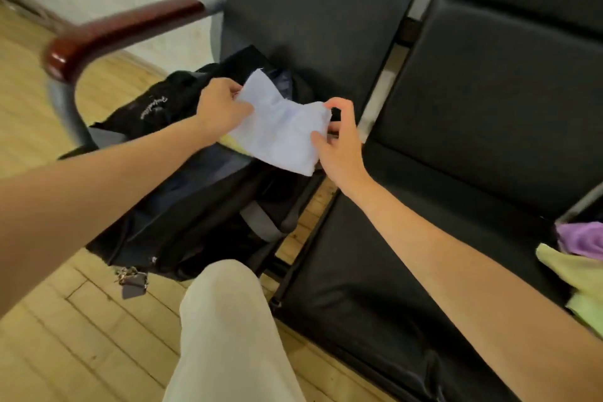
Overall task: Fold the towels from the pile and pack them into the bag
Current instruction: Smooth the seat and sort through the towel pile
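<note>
At the left, the black bag [182, 192] is lying on the seat beside the wooden armrest [124, 29], its mouth gaping open, with a strip of yellow-green cloth showing inside just under the work. Above that opening a folded white towel [280, 130] is being held between both hands. It is judged to be light, soft and limp, with no stiffness of its own, so it is likely to sag or unfold unless it is supported at both ends; the outer edges of the fold seem the sensible places to be gripped.

The left end of the towel is being pinched by the left hand [218, 108], whose fingers [243, 107] are curled closed round the cloth. The right end is being held by the right hand [339, 140], with the thumb and fingertips partly closed on the edge and the other fingers loosely bent.

Far to the right, on the next black seat [408, 254], the remaining pile of towels [584, 258], purple and yellow-green, is waiting unfolded.
</note>
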{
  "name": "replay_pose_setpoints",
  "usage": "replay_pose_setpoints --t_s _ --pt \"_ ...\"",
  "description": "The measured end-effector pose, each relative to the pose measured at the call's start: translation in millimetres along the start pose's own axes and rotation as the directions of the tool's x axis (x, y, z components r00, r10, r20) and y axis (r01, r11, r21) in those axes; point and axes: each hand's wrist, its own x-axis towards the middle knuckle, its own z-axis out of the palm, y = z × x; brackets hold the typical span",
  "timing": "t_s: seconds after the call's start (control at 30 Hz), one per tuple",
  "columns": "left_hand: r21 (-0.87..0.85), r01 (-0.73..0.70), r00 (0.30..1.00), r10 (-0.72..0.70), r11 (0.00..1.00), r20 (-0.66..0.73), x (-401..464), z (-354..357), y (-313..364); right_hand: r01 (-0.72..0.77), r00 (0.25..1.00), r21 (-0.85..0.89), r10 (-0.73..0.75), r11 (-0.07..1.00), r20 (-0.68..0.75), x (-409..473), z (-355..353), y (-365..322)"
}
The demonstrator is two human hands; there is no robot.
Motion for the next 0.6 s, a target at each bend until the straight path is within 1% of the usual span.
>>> replay_pose_setpoints --t_s 0.07,0.17,0.23,0.3,0.37,0.5,0.6 --pt "0.044 -0.008 1.0 0.009 0.999 -0.01 24.6 -6.6 -14.5 0.007 1.0 -0.011 -0.008 1.0 -0.022 27.5 23.0 0.8" --pt "0.055 0.071 0.997 -0.069 0.996 -0.041 60.4 -7.8 -45.2 0.016 1.0 -0.075 -0.017 0.997 -0.014 72.7 62.1 5.4" --pt "0.045 0.089 0.995 -0.087 0.995 -0.043 78.8 -2.0 -63.0 0.053 0.997 -0.182 -0.042 0.982 0.062 95.9 83.5 14.2" --pt "0.07 0.061 0.998 -0.059 0.996 -0.032 94.4 3.6 -77.9 0.134 0.978 -0.295 -0.078 0.946 0.192 113.1 103.6 26.7" --pt "0.107 0.042 0.999 -0.04 0.993 -0.019 109.0 7.8 -93.3 0.175 0.959 -0.34 -0.081 0.924 0.273 124.9 122.4 36.8" --pt "0.159 0.056 0.998 -0.052 0.986 -0.033 132.4 14.0 -119.5 0.071 0.967 -0.384 0.031 0.92 0.253 142.1 150.2 51.9" --pt "0.246 0.099 0.993 -0.08 0.964 -0.088 143.3 19.9 -130.3 0.057 0.967 -0.474 0.07 0.879 0.246 150.1 162.1 65.7"
